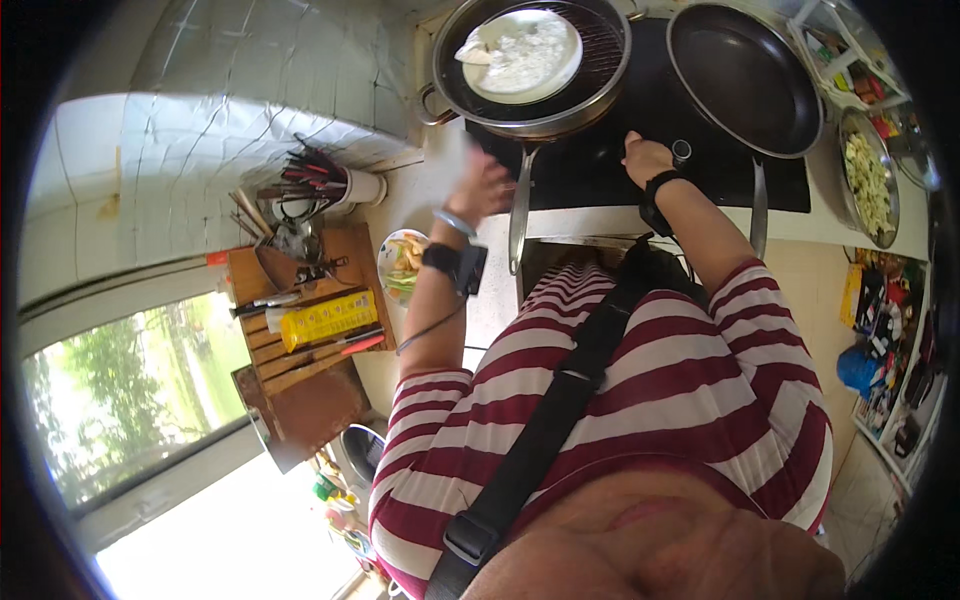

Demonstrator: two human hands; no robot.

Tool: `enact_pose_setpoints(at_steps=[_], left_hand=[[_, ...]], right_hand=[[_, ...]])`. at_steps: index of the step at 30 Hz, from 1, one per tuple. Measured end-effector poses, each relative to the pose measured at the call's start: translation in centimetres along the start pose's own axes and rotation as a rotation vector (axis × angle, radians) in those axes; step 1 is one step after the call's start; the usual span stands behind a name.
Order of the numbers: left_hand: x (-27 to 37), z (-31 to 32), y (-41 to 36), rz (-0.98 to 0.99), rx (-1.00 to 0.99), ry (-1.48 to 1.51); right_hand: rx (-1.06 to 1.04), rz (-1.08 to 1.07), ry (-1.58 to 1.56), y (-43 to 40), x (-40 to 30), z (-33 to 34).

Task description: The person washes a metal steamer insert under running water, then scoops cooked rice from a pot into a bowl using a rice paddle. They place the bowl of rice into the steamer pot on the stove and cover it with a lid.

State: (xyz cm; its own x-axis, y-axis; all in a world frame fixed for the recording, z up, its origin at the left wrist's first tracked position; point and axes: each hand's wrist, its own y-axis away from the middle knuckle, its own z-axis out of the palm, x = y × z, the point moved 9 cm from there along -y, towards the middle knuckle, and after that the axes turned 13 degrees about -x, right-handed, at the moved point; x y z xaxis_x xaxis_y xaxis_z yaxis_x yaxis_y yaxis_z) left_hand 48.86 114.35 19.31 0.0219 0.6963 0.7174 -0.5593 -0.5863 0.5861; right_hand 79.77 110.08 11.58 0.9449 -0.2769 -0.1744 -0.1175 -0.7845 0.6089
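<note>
My left hand (482, 182), blurred, is over the counter at the left edge of the black cooktop (585, 176). A pale blurred patch lies beside its fingers; whether the hand holds anything is unclear. Over the cooktop, beside a small round knob (681, 150), is my right hand (646, 159), its fingers partly curled and their tips hard to make out. A deep steel-rimmed pan (607, 82) at the back left holds a rack and a plate (525, 56) with white food on it. An empty dark frying pan (750, 82) sits at the right, its handle towards me.
A plate of cut food (405, 262) stands left of my left forearm. Further left are a utensil holder (364, 187), a wooden board (274, 281), a yellow packet (330, 319) and a red-handled knife (363, 342). A metal bowl of chopped pale food (870, 180) is at the right.
</note>
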Motion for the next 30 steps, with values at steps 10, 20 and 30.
enact_pose_setpoints(at_steps=[10,20,30], left_hand=[[-6.8,9.7,2.8,0.141,-0.112,0.154],[-7.4,10.6,1.8,0.177,-0.1,0.108],[-10.1,3.3,6.1,0.134,-0.012,0.238]], right_hand=[[-0.023,0.001,0.005,0.3,-0.3,-0.8],[0.0,-0.029,0.022,0.5,-0.2,-0.7],[0.002,-0.021,-0.062,-1.2,0.6,0.4]])
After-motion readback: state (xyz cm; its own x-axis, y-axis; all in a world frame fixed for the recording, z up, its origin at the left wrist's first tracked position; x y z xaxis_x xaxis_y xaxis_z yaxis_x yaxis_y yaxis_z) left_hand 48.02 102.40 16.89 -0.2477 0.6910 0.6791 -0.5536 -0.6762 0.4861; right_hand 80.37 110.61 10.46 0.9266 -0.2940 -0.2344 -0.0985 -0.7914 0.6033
